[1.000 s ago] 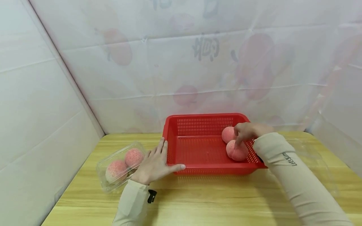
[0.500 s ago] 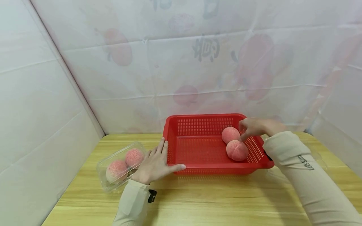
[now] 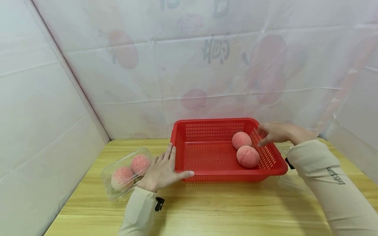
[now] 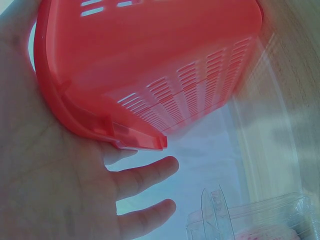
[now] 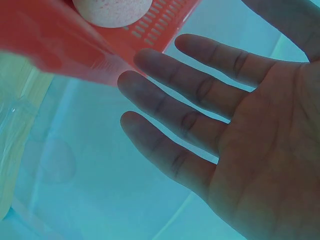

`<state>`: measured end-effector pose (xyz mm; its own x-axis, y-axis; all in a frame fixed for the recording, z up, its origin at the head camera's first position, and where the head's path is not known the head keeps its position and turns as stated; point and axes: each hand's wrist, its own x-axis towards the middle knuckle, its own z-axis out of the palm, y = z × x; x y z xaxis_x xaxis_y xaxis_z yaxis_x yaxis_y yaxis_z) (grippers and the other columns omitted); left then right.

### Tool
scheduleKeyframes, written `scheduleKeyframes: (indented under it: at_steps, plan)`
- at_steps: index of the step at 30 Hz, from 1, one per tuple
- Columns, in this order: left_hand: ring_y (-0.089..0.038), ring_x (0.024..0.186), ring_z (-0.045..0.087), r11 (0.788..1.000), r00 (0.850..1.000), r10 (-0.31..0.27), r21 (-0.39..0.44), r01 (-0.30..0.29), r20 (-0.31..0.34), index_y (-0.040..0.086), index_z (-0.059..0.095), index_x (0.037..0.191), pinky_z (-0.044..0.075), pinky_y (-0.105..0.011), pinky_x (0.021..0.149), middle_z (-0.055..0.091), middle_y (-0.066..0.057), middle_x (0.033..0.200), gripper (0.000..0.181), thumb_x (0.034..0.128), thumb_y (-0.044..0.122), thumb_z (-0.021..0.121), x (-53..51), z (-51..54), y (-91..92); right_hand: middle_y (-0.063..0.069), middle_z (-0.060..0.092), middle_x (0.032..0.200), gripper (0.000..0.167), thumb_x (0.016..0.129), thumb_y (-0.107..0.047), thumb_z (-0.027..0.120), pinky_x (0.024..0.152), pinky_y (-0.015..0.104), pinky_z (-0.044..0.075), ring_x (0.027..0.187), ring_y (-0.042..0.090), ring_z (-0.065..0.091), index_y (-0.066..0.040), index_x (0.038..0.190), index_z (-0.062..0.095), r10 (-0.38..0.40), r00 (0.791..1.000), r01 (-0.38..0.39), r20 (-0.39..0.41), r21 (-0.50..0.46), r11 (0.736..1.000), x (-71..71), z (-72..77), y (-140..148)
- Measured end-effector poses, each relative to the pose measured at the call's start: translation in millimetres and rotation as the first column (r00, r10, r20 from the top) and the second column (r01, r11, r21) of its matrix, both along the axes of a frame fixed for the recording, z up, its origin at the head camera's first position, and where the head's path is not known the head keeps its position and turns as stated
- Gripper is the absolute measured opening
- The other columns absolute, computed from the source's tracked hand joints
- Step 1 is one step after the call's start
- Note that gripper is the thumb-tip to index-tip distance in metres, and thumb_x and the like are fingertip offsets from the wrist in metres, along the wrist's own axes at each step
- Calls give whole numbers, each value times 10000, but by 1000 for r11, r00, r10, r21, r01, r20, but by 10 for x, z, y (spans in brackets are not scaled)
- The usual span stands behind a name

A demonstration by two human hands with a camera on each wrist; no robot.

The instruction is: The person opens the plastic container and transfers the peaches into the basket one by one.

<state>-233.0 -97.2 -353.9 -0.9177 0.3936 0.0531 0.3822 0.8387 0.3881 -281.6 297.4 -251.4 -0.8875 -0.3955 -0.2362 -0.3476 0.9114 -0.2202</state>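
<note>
A red perforated plastic basket (image 3: 206,159) stands on the table. Two pink peaches lie in its right end, a rear peach (image 3: 241,141) and a front peach (image 3: 248,156) that touch or nearly touch. My left hand (image 3: 160,173) rests on the basket's left front corner with fingers spread and straight. In the left wrist view the palm meets the red rim (image 4: 52,100). My right hand (image 3: 276,132) hovers over the basket's right side, holding nothing. In the right wrist view its fingers (image 5: 170,135) are extended and apart, with one peach (image 5: 115,10) beyond them.
Left of the basket, a clear plastic box (image 3: 110,173) holds two more pink peaches (image 3: 122,178). More clear plastic (image 3: 290,183) lies to the right, partly behind the right sleeve. A printed white cloth wall (image 3: 147,82) closes off the table's (image 3: 218,209) back.
My right hand has withdrawn from the front peach to the right, over the basket's right rim, and its fingers have loosened. Both peaches stay in place; the left hand has not moved.
</note>
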Motion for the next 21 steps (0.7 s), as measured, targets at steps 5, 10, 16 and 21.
scheduleKeyframes:
  at_steps: [5,10,16,21]
  plan:
    - [-459,1447,317,1000,1000,0,4,1,-9,-64,220,1578,283,-619,1135,145,-189,1670,1100,883,698,603,2,2,5,73,686,936,429,829,-223,805,788,521,529,888,285,644,90,1054,617,-28,999,29,-39,20,999,64,4,73]
    - [-462,1440,329,1000,1000,-7,-7,7,-11,-63,215,1580,297,-612,1130,146,-190,1670,1096,887,694,600,6,8,13,88,678,944,375,818,-176,798,770,500,549,886,284,630,80,1028,621,-52,998,50,-39,-42,998,133,-13,171]
    - [-458,1453,307,1000,1000,-7,4,7,2,-58,203,1584,272,-622,1140,132,-184,1674,1106,883,699,601,-14,22,20,169,679,1004,438,820,-180,799,775,530,559,946,375,634,133,1064,615,-71,994,65,-80,-83,994,227,-37,328]
    - [-456,1458,297,1000,1000,-6,5,6,10,-54,204,1585,257,-622,1148,130,-182,1674,1107,880,703,598,-22,26,34,189,651,1010,442,833,-151,797,767,533,563,957,400,625,162,1063,586,-90,994,82,-61,-123,989,308,-63,454]
